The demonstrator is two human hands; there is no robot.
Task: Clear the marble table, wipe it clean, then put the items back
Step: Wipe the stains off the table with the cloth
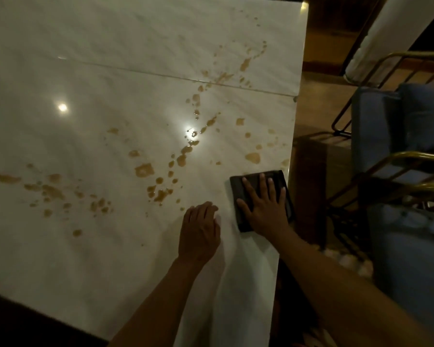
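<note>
We've got our right hand (263, 206) flat, fingers spread, pressing the dark folded square cloth (261, 199) near the right edge of the white marble worktop (85, 96); our left hand (199, 229) rests open beside it. Risk: smearing the brown spilled puddles (161, 171), or pushing liquid over the edge. Dim light hides the cleared items.

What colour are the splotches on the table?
Golden brown, like spilled tea. The stains show best in the head view.
</note>
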